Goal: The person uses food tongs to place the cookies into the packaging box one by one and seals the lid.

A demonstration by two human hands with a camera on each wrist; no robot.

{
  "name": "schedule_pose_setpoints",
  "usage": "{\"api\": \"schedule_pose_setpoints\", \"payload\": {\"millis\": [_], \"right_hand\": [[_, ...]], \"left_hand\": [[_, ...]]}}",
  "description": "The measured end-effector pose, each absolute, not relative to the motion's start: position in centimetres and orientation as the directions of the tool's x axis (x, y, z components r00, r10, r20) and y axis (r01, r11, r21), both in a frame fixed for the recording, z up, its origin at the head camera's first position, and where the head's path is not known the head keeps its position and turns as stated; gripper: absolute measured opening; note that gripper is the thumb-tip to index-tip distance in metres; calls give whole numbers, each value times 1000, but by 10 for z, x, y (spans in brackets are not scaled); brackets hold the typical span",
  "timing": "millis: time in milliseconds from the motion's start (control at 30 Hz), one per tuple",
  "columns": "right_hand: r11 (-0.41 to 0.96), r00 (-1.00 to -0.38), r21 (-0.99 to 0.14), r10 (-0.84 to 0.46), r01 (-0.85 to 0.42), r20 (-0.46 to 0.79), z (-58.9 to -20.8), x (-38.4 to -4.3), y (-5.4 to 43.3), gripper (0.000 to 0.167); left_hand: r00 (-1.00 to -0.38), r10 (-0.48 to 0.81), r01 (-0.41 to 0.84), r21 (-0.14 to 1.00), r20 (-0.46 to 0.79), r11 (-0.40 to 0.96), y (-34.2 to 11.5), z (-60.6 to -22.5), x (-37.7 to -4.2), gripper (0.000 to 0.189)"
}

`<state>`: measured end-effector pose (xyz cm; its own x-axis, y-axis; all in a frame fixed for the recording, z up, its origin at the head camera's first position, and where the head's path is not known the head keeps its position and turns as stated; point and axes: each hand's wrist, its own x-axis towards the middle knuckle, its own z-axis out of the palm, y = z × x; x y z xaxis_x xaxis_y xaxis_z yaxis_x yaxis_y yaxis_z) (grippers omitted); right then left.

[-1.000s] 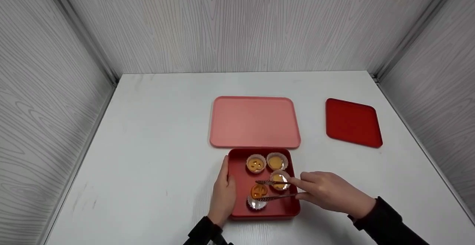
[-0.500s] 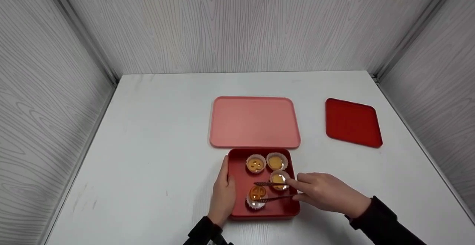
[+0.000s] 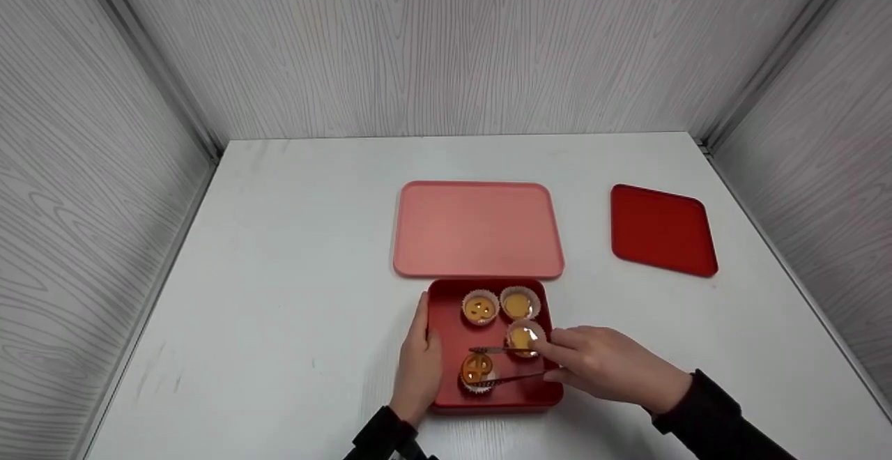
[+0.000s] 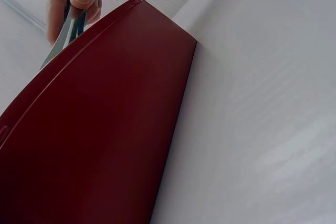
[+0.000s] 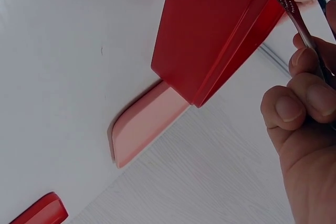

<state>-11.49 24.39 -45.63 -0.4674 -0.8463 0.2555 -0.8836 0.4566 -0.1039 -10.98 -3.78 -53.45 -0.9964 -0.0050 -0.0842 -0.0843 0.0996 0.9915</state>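
Note:
A deep red box point(image 3: 449, 362) sits at the near middle of the table. My left hand point(image 3: 417, 373) rests against its left side, fingers straight along the wall and thumb at the rim. My right hand point(image 3: 603, 366) holds metal tongs point(image 3: 512, 378) with perforated tips, reaching over the box's right wall. Between the tips lies a small round orange-brown pastry point(image 3: 477, 367), overlapping a white paper cup point(image 3: 479, 389). Several yellow tarts in paper cups, one of them a tart point(image 3: 481, 308), fill the far and right part of the box. In the right wrist view, fingers pinch the tongs point(image 5: 296, 17).
Directly behind the box lies a flat pink tray point(image 3: 477, 230). A smaller dark red tray point(image 3: 662, 230) sits at the right of the white table point(image 3: 279, 272). Pale wood-grain panels point(image 3: 446, 49) close off the back and both sides.
The tongs and the orange-brown pastry have shifted slightly left and toward the near side, over the paper cup. The right hand has moved a little left with them. The left hand stays put.

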Motion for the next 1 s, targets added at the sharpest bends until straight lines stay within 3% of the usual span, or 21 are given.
{"api": "schedule_pose_setpoints", "payload": {"millis": [300, 700, 1000], "right_hand": [[459, -464, -81, -849, -885, 253, -457, -116, 240, 42], [531, -533, -66, -820, -845, 208, -455, -122, 243, 68], [552, -566, -129, -799, -824, 201, -458, -123, 247, 49]], "left_hand": [[-996, -3, -86, 991, -86, 100, -38, -535, -110, 59], [-995, -6, -101, 990, -101, 100, -38, -534, -110, 59], [-994, -9, -109, 989, -109, 102, -38, -534, -110, 60]]}}
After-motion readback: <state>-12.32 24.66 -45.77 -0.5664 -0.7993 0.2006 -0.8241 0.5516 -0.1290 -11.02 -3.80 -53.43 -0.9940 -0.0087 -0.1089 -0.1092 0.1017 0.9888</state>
